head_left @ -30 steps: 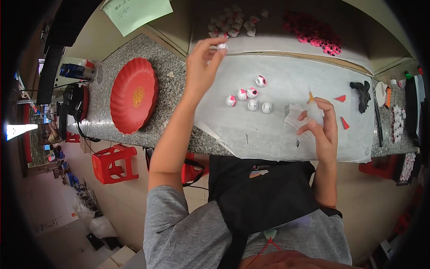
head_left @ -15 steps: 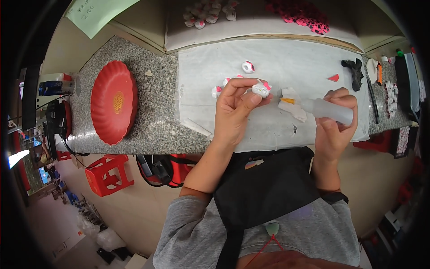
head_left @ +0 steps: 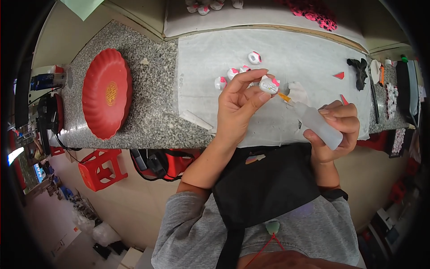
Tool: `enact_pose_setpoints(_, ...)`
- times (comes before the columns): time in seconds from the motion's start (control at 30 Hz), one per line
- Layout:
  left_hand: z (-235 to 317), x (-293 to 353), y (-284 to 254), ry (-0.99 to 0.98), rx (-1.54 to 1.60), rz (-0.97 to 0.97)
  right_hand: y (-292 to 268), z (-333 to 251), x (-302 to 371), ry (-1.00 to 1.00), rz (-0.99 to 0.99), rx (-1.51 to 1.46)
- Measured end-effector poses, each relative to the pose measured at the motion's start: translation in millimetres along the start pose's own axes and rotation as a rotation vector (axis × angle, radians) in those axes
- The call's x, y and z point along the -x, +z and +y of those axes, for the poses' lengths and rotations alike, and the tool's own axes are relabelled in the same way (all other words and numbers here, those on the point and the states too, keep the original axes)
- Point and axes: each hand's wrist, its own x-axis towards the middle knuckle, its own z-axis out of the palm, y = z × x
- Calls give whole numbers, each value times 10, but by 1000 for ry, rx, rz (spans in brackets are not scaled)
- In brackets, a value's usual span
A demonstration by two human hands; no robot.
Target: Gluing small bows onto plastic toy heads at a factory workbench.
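Observation:
Between the thumb and fingers of my left hand (head_left: 240,104) is a small white cat-head figure (head_left: 269,84) with a pink bow, its marked flat side facing up. My right hand (head_left: 337,130) grips a translucent squeeze bottle (head_left: 320,127), tilted with its nozzle to the upper left. The bottle's orange tip (head_left: 284,97) reaches the lower edge of the figure; whether it touches cannot be made out. Beyond my left hand, several similar white-and-pink pieces (head_left: 232,73) lie on the white sheet, with one piece (head_left: 254,57) apart from them.
A crumpled white tissue (head_left: 297,93) lies behind the bottle. To the left stands a red scalloped tray (head_left: 107,96) on the speckled counter (head_left: 154,103). Black crumpled material (head_left: 358,73) and red scraps (head_left: 339,75) are at right. Pink pieces (head_left: 316,15) fill part of the back shelf.
The bottle's nozzle has left the tissue and moved up and left to the figure's edge. The figure has been turned slightly and lifted a little. The whole view has shifted slightly.

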Motion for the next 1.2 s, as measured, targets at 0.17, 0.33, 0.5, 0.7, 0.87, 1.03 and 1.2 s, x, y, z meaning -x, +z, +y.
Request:
enact_pose_setpoints(0.17, -5, 2, -5, -1, 1, 3, -2, -15, 3, -1, -22, 16)
enact_pose_setpoints(0.33, -15, -6, -5, 9, 5, 6, -32, -23, 2, 5, -37, 22)
enact_pose_setpoints(0.5, 0, 0, 20, -6, 79, 35, -35, 1, 21, -13, -14, 20)
enact_pose_setpoints(0.7, -10, 1, 6, -16, 5, 1, -33, 7, 18, -53, -2, 46)
enact_pose_setpoints(0.87, -10, -2, 7, -16, -5, -13, 0, -39, 44, 45, 18, 110)
enact_pose_setpoints(1.03, -25, 2, -6, -11, -9, 6, 1, -31, 62, 40, 9, 94)
enact_pose_setpoints(1.2, -7, 9, 20, 7, -12, 3, -14, -41, 39, 46, 16, 106)
